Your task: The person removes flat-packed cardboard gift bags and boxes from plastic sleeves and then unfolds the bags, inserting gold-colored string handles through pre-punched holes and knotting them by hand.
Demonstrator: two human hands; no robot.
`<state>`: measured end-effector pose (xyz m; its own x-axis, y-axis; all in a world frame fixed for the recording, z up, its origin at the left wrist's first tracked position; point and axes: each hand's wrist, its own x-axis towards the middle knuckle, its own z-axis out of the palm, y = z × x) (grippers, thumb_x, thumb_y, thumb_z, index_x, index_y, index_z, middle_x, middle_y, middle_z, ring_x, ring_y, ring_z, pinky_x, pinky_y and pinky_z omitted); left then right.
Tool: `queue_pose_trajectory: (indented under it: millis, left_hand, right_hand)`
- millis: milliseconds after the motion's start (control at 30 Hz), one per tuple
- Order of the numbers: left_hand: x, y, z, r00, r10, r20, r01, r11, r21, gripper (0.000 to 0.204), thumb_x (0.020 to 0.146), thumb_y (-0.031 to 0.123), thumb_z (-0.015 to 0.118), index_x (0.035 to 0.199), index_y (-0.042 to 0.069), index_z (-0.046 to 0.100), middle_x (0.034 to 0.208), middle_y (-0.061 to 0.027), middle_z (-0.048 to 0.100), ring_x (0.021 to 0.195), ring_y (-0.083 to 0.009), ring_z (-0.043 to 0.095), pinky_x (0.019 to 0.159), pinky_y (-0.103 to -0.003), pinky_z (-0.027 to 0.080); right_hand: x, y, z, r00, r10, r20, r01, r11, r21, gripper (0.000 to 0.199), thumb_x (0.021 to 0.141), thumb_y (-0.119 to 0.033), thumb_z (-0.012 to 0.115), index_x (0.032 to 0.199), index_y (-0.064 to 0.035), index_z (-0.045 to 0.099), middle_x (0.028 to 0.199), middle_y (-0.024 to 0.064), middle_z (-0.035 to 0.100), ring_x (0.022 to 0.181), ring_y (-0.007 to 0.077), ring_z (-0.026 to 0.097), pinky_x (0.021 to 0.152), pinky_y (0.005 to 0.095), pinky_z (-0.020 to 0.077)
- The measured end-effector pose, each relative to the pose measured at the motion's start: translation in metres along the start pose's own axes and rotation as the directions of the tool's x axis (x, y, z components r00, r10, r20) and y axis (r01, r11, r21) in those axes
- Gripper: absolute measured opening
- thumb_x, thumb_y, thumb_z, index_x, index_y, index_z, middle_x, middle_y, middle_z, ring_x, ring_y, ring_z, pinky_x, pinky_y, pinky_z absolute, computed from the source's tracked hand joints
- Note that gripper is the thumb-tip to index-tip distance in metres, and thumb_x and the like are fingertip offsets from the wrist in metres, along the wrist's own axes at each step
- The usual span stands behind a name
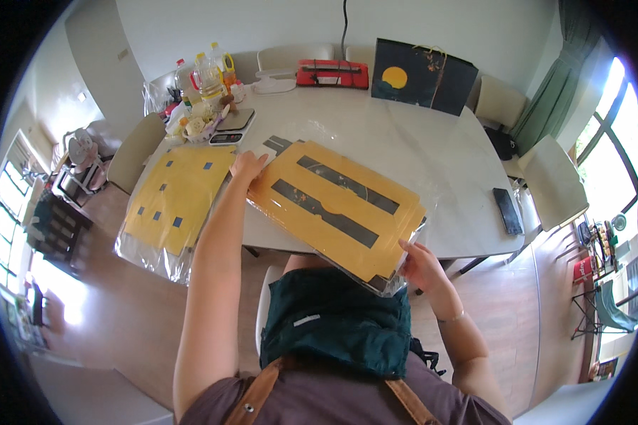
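Observation:
A stack of flat yellow cardboard sheets [312, 207] with two dark grey printed strips lies in clear plastic, tilted across the table's front edge. My left hand [248, 168] is closed on its left end, near a grey tab that sticks out at the far corner. At the near right corner, my right hand [420, 265] grips the sheets and the loose plastic between thumb and fingers. To the left lies another yellow sheet [174, 195] with small dark squares, also in clear plastic, its near end hanging over the table edge.
On the white table [461, 205] stand oil bottles [209, 78], a kitchen scale [232, 129], a red case [333, 74] and a dark box with a yellow circle [418, 78]. A black phone [507, 211] lies at the right edge. Chairs [546, 180] surround the table.

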<state>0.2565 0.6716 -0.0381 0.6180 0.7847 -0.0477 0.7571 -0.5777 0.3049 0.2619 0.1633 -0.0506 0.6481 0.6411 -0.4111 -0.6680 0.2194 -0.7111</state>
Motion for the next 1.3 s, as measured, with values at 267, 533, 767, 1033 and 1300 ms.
queue_pose_trajectory:
  millis: [267, 533, 767, 1033, 1300]
  left_hand:
    - [0.004, 0.0, 0.014, 0.983, 0.165, -0.082, -0.156, 0.982, 0.104, 0.068, 0.085, 0.058, 0.057, 0.129, 0.006, 0.053, 0.142, -0.0179, 0.042, 0.129, -0.0334, 0.043, 0.102, -0.048, 0.039]
    - [0.017, -0.014, 0.021, 0.972, 0.199, -0.127, -0.231, 0.916, -0.329, 0.05, 0.084, 0.049, 0.062, 0.105, 0.004, 0.068, 0.094, -0.0139, 0.068, 0.091, -0.0236, 0.065, 0.078, -0.039, 0.05]
    - [0.024, 0.003, 0.016, 0.957, 0.159, -0.242, -0.278, 0.744, -0.608, 0.029, 0.087, 0.031, 0.064, 0.085, 0.003, 0.07, 0.07, -0.0078, 0.065, 0.063, -0.0161, 0.061, 0.058, -0.034, 0.048]
    - [0.14, -0.149, -0.071, 0.774, -0.006, -0.633, -0.249, 0.917, -0.312, 0.028, 0.087, 0.031, 0.05, 0.084, 0.009, 0.068, 0.069, -0.0101, 0.065, 0.067, -0.0244, 0.064, 0.061, -0.043, 0.05]
    - [0.084, -0.366, -0.331, 0.692, 0.013, -0.722, 0.516, 0.691, 0.506, 0.039, 0.094, 0.04, 0.048, 0.098, 0.009, 0.071, 0.109, -0.0147, 0.065, 0.104, -0.027, 0.062, 0.078, -0.04, 0.052]
  right_hand:
    - [0.039, 0.02, 0.019, 0.989, -0.147, 0.01, 0.143, 0.976, 0.162, 0.041, 0.087, -0.002, 0.065, 0.125, -0.0024, 0.048, 0.116, 0.0122, 0.06, 0.105, 0.0269, 0.062, 0.085, 0.0396, 0.0547]
    - [-0.023, -0.02, -0.03, 0.968, -0.243, -0.058, 0.245, 0.969, 0.034, 0.038, 0.087, -0.005, 0.064, 0.123, 0.0015, 0.051, 0.113, 0.0129, 0.064, 0.101, 0.0256, 0.064, 0.086, 0.036, 0.0543]
    - [-0.029, -0.023, -0.031, 0.939, -0.298, -0.172, 0.287, 0.954, -0.087, 0.039, 0.084, -0.006, 0.068, 0.119, 0.003, 0.055, 0.111, 0.0136, 0.065, 0.098, 0.0237, 0.065, 0.082, 0.0362, 0.0548]
    - [-0.018, -0.079, -0.042, 0.892, -0.358, -0.275, 0.323, 0.932, -0.167, 0.041, 0.081, -0.004, 0.071, 0.116, 0.0041, 0.052, 0.104, 0.0156, 0.066, 0.089, 0.0254, 0.068, 0.074, 0.0365, 0.0578]
    - [0.062, -0.105, -0.076, 0.948, -0.298, -0.113, 0.272, 0.942, -0.198, 0.044, 0.081, -0.005, 0.072, 0.119, 0.0031, 0.05, 0.106, 0.0146, 0.065, 0.09, 0.024, 0.067, 0.077, 0.0371, 0.0574]
